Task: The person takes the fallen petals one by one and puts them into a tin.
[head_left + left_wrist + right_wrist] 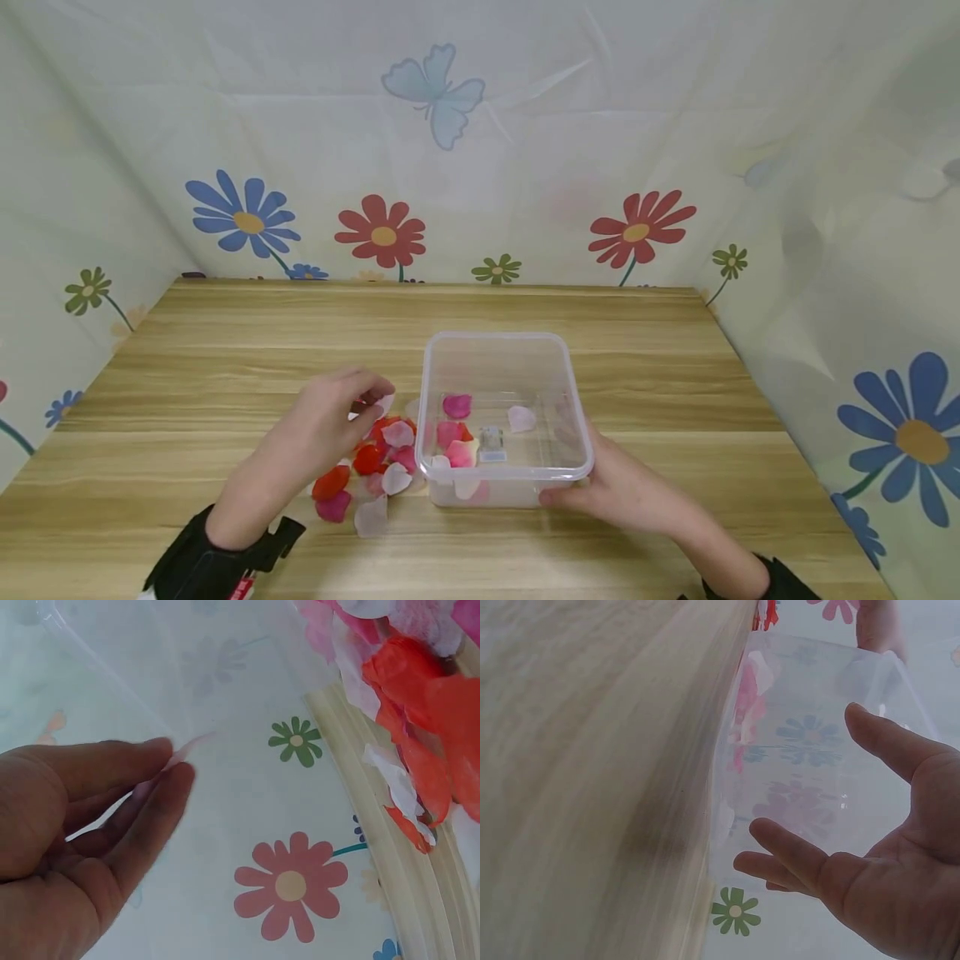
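Note:
Between thumb and fingertips, my left hand (pixel 327 418) pinches a pale pink petal (pixel 198 742). It is just above a loose heap of petals (pixel 397 434), red, pink and white, left of a clear plastic box (pixel 504 474). Inside the box lie several petals, among them a magenta petal (pixel 457 406) and a pale petal (pixel 522 418). My right hand (pixel 619 485) rests against the box's right near corner, its thumb at the front wall. In the right wrist view its fingers (pixel 795 851) are spread and fairly straight along the clear wall.
The box and petals are on a wood-grain table (pixel 285 333). Behind it and at both sides hangs a pale curtain (pixel 510 167) printed with flowers and a butterfly. A small label-like patch (pixel 492 444) shows through the box floor.

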Demonstrator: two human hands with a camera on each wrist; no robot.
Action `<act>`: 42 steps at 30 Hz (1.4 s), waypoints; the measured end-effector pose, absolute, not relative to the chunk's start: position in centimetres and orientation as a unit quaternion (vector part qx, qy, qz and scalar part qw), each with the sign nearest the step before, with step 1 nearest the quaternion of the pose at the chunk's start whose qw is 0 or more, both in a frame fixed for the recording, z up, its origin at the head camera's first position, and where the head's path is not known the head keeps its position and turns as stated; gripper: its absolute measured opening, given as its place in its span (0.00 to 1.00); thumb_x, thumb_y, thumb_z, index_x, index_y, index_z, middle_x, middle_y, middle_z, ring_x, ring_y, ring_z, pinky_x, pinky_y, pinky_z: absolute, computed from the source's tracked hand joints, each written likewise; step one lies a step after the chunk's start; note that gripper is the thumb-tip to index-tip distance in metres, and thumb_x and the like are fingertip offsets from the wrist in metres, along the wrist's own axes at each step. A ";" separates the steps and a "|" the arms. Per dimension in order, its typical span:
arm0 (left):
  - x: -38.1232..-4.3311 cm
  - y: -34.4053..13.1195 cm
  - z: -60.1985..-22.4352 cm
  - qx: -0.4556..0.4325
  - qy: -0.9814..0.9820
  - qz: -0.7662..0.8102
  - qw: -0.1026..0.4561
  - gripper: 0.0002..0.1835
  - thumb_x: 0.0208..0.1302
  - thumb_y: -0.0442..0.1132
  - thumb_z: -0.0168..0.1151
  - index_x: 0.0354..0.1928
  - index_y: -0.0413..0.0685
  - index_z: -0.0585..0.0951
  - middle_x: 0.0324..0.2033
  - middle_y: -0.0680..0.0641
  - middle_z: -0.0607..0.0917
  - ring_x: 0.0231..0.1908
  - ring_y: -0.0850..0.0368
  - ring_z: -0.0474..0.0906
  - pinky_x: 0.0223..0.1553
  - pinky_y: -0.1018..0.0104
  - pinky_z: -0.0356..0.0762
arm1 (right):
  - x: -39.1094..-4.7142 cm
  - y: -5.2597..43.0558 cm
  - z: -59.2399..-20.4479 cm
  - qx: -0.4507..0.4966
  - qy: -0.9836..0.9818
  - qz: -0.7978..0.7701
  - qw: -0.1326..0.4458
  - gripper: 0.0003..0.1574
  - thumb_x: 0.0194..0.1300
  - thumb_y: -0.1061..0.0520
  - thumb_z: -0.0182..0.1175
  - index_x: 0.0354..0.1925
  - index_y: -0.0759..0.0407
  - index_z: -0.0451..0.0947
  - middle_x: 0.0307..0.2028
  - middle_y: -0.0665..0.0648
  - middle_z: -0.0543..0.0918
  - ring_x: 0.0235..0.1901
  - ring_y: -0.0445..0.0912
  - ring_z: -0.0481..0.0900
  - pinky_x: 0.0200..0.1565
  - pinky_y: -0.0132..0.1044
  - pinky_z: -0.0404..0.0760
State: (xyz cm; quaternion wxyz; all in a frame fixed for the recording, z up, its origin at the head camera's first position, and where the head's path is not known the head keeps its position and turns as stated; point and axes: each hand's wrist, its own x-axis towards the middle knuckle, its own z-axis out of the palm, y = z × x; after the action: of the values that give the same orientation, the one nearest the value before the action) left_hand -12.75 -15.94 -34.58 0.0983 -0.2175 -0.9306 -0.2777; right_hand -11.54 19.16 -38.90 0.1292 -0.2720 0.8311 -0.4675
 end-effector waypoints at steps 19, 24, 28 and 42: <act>-11.4 -13.0 -33.2 -0.319 -0.842 -0.373 0.222 0.18 0.49 0.26 0.76 0.44 0.44 0.85 0.40 0.55 0.82 0.38 0.63 0.82 0.40 0.73 0.78 | -11.5 19.2 -38.9 -0.277 0.825 -0.474 0.132 0.70 0.54 0.54 0.76 0.77 0.41 0.37 0.62 0.57 0.70 0.57 0.56 0.73 0.58 0.43 0.70; -11.2 -12.2 -33.2 -0.355 -0.827 -0.385 0.204 0.19 0.49 0.25 0.75 0.44 0.43 0.85 0.40 0.54 0.82 0.39 0.63 0.83 0.42 0.73 0.77 | -11.6 19.1 -38.9 -0.276 0.829 -0.469 0.129 0.70 0.54 0.53 0.76 0.77 0.41 0.37 0.63 0.58 0.70 0.58 0.55 0.73 0.58 0.44 0.69; -11.2 -11.9 -33.4 -0.367 -0.830 -0.380 0.177 0.19 0.51 0.26 0.74 0.45 0.45 0.84 0.42 0.54 0.82 0.39 0.64 0.82 0.43 0.74 0.76 | -11.6 19.1 -39.0 -0.277 0.829 -0.468 0.128 0.71 0.54 0.53 0.76 0.77 0.40 0.35 0.64 0.58 0.68 0.59 0.55 0.73 0.59 0.45 0.68; -11.5 -11.9 -33.7 -0.392 -0.839 -0.335 0.174 0.20 0.52 0.28 0.75 0.48 0.45 0.83 0.47 0.53 0.79 0.38 0.60 0.81 0.42 0.76 0.76 | -11.6 19.2 -39.0 -0.273 0.833 -0.464 0.126 0.72 0.54 0.52 0.76 0.77 0.40 0.34 0.65 0.58 0.67 0.60 0.55 0.72 0.59 0.46 0.68</act>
State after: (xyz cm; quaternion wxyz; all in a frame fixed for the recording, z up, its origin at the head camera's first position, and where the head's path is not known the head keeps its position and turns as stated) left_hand -11.48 -11.95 -33.69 0.1737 -0.3921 -0.8390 -0.3348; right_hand -11.56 19.20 -39.03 0.1263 -0.2732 0.8329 -0.4644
